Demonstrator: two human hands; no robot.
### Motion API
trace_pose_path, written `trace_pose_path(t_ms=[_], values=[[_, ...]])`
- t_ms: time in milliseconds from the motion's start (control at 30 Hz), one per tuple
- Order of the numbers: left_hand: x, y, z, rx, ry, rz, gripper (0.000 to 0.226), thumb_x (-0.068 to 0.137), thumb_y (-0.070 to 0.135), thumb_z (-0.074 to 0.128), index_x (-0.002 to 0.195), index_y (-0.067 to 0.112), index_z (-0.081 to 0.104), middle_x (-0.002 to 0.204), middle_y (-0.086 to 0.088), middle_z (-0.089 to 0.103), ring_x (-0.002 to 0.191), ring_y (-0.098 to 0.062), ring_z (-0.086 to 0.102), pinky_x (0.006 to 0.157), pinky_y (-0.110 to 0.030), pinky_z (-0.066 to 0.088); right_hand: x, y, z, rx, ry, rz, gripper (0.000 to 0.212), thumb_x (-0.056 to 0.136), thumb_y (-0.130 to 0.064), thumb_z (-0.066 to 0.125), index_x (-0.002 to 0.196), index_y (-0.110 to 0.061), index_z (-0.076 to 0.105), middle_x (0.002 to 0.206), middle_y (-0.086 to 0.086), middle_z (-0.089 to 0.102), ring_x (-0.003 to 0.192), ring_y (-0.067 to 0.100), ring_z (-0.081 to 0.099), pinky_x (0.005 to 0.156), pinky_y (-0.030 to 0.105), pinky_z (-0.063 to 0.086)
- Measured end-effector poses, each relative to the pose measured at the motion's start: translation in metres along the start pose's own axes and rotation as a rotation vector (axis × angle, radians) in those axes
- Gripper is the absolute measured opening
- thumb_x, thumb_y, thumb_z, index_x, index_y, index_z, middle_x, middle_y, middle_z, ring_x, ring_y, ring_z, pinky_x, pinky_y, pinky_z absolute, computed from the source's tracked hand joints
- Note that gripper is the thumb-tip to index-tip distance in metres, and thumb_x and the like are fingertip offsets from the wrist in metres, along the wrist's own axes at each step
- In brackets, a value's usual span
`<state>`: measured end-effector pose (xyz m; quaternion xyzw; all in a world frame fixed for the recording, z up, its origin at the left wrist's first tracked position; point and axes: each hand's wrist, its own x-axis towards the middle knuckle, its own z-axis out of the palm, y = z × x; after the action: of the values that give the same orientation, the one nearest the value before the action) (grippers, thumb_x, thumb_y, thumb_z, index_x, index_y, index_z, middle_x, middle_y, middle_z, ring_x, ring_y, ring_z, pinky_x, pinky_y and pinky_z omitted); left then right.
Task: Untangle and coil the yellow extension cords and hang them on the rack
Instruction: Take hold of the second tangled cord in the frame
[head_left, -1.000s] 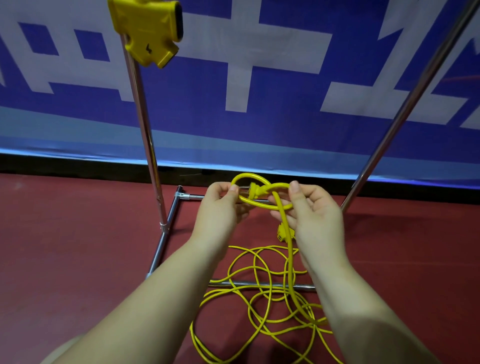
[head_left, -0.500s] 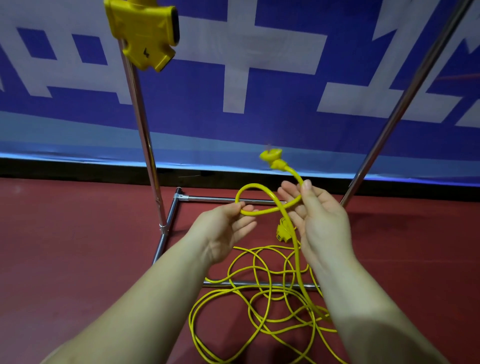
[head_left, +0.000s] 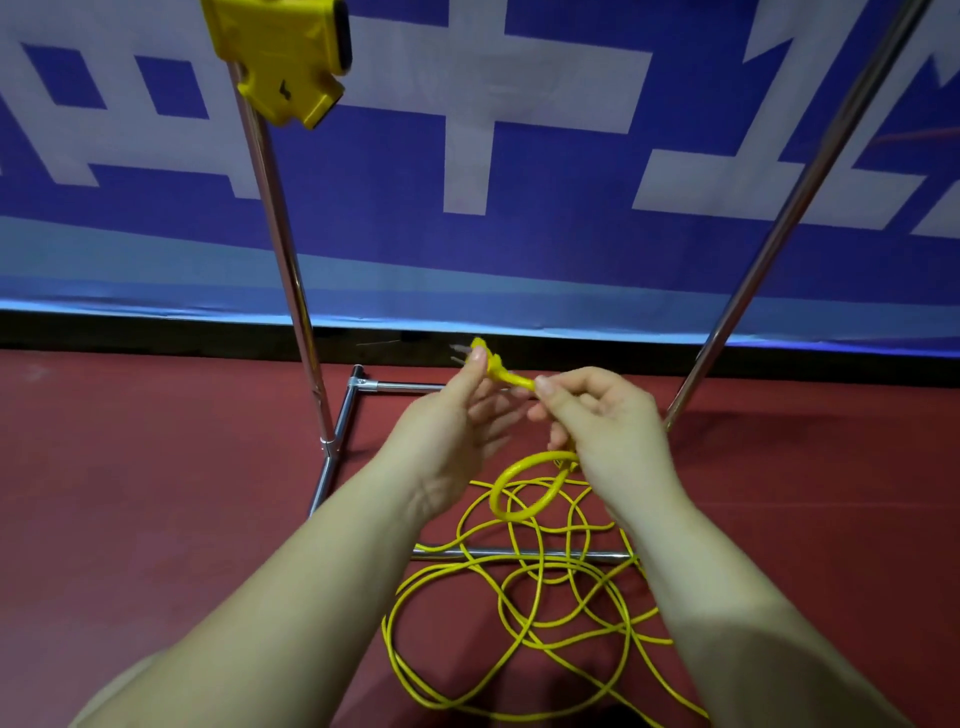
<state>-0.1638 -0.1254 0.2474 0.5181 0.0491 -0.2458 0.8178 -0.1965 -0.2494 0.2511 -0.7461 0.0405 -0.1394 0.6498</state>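
Head view: both hands up on the yellow cord's plug end, above the floor tangle.
Left hand (head_left: 457, 431) pinches the plug (head_left: 480, 353), prongs pointing up-left; right hand (head_left: 608, 431) pinches the yellow cord (head_left: 519, 597) just behind it.

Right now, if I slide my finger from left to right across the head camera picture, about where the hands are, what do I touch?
Left rack pole → left hand → plug → right hand → right rack pole.
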Motion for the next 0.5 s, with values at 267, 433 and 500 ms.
trace_pose_path(t_ms=[267, 433, 500], values=[[0.001, 0.02, -0.02, -0.273, 0.13, 0.135, 0.014, 0.098, 0.019, 0.046, 0.088, 0.015, 0.055, 0.07, 0.005, 0.073, 0.063, -0.003, 0.069, 0.06, -0.017, 0.055, -0.012, 0.002, 0.012, -0.183, -0.619, 0.331, 0.012, 0.093, -0.028, 0.053, 0.091, -0.016, 0.054, 0.076, 0.001, 0.064, 0.071, 0.016, 0.064, 0.069, 0.023, 0.051], [0.005, 0.023, -0.032, -0.308, 0.194, 0.099, 0.011, 0.096, 0.017, 0.05, 0.09, 0.012, 0.056, 0.086, -0.001, 0.069, 0.075, -0.008, 0.067, 0.072, -0.023, 0.054, -0.003, 0.003, 0.003, -0.25, -0.48, 0.256, 0.014, 0.093, -0.028, 0.053, 0.085, -0.017, 0.055, 0.06, -0.003, 0.061, 0.047, 0.011, 0.058, 0.05, 0.018, 0.046], [0.003, 0.027, -0.035, -0.363, 0.206, 0.068, 0.01, 0.094, 0.02, 0.054, 0.095, 0.01, 0.055, 0.09, -0.005, 0.066, 0.08, -0.013, 0.065, 0.073, -0.028, 0.052, 0.005, 0.004, -0.006, -0.305, -0.344, 0.133, 0.016, 0.094, -0.028, 0.05, 0.084, -0.021, 0.06, 0.054, -0.005, 0.056, 0.044, 0.01, 0.053, 0.05, 0.02, 0.045]])
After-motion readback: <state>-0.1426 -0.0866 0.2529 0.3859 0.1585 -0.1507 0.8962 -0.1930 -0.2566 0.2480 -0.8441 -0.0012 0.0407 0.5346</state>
